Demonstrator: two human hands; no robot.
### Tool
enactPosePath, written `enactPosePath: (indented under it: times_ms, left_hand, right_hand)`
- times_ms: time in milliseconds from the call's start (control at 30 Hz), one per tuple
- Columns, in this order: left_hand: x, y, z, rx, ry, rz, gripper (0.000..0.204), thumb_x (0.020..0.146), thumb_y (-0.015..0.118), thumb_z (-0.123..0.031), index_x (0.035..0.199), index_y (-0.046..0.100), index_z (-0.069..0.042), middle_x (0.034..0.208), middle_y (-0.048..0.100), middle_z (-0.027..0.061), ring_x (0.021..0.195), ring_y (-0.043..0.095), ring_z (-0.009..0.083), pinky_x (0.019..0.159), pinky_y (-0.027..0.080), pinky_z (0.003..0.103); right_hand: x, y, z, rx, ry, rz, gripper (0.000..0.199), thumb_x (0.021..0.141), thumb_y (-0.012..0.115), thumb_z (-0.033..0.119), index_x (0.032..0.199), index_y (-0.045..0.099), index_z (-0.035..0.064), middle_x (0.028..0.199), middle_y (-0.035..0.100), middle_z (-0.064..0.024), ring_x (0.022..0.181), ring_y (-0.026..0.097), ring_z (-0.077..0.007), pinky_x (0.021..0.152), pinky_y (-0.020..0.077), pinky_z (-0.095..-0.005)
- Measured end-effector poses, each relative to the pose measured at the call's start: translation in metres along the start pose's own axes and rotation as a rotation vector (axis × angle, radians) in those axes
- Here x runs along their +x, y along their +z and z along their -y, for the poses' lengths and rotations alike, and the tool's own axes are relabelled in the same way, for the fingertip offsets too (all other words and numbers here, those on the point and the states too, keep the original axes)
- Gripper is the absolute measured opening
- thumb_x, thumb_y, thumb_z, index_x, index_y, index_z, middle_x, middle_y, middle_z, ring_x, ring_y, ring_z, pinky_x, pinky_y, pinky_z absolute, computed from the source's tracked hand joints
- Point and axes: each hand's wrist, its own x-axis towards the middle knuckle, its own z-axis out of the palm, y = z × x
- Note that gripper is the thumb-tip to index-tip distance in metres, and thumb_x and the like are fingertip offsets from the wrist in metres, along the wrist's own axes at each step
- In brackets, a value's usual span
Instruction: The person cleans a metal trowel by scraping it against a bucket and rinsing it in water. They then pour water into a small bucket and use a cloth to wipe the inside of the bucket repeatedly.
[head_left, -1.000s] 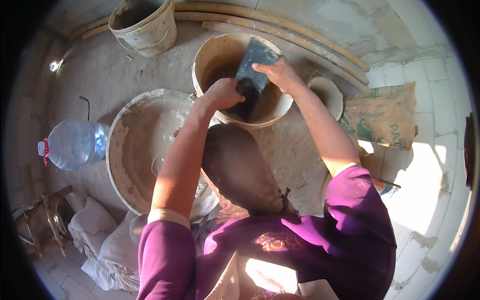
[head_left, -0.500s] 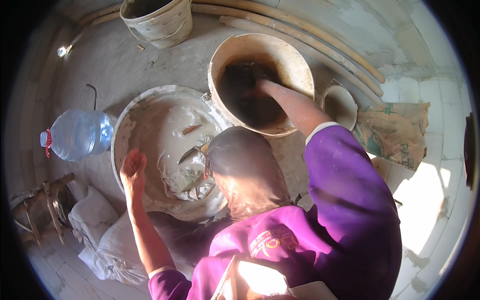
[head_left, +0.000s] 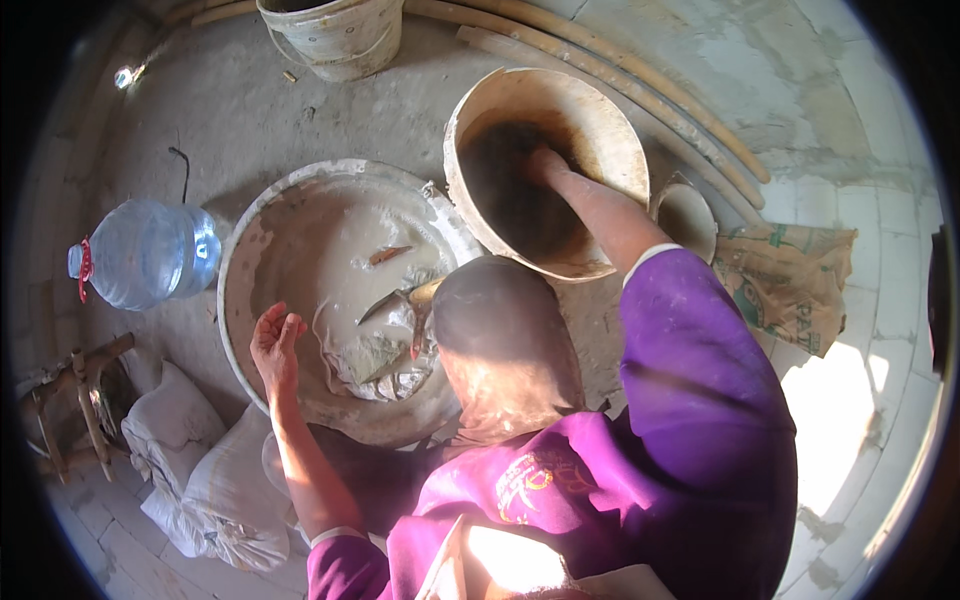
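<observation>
My right hand (head_left: 545, 165) reaches down into dark, murky liquid in a large pale bucket (head_left: 615, 120); its fingers are hidden there. Beside it stands a wide round basin (head_left: 228, 270) with pale, wet slurry inside. My left hand (head_left: 277, 345) hovers over the basin's left rim, empty, fingers loosely bent and apart. In the basin lie a tool with a dark pointed blade (head_left: 380, 307) and wooden handle (head_left: 425, 292), a brownish flat scrap (head_left: 388, 254) and a slurry-coated crumpled heap (head_left: 375, 362). My knee (head_left: 505, 325) in dusty dark cloth covers the basin's right edge.
A clear water jug (head_left: 155, 255) lies left of the basin. White sacks (head_left: 235, 490) and a wooden frame (head_left: 90, 400) sit at lower left. Behind are another bucket (head_left: 345, 45) and long poles (head_left: 640, 90). A small pail (head_left: 685, 220) and paper bag (head_left: 785, 280) are right.
The fingers of my left hand have spread slightly. My right hand stays in the bucket's liquid. The whole view has turned a little.
</observation>
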Motion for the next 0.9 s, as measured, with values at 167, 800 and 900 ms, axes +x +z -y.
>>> enactPosePath:
  times_ms: [167,800,900]
  left_hand:
    - [0.001,0.006,0.0,0.034,-0.004,0.005,0.034,0.089,0.069,-0.012,0.117,0.057,0.004,0.09,0.064,0.004,0.079,0.062,0.011,0.075,0.05,0.024]
    - [0.0,0.005,-0.003,0.123,0.026,-0.002,0.034,0.089,0.07,-0.013,0.116,0.058,0.004,0.089,0.063,0.0036,0.078,0.06,0.0101,0.074,0.048,0.023]
    - [0.004,0.006,0.0,0.11,0.025,0.016,0.035,0.089,0.071,-0.014,0.116,0.058,0.004,0.089,0.063,0.0037,0.077,0.06,0.01,0.074,0.048,0.023]
  right_hand:
    - [-0.013,-0.008,0.001,0.762,0.14,-0.323,0.059,0.094,0.051,0.05,0.121,0.061,-0.002,0.118,0.061,-0.0259,0.117,0.056,-0.034,0.101,0.0414,-0.0408]
    - [-0.015,-0.064,0.009,0.515,-0.031,-0.365,0.053,0.092,0.053,0.05,0.12,0.064,0.0063,0.116,0.063,-0.0228,0.112,0.058,-0.0384,0.095,0.0465,-0.0446]
    - [-0.013,-0.045,-0.001,0.842,0.141,-0.33,0.05,0.091,0.056,0.047,0.125,0.061,0.0094,0.132,0.055,-0.0192,0.124,0.05,-0.0367,0.101,0.0424,-0.0469]
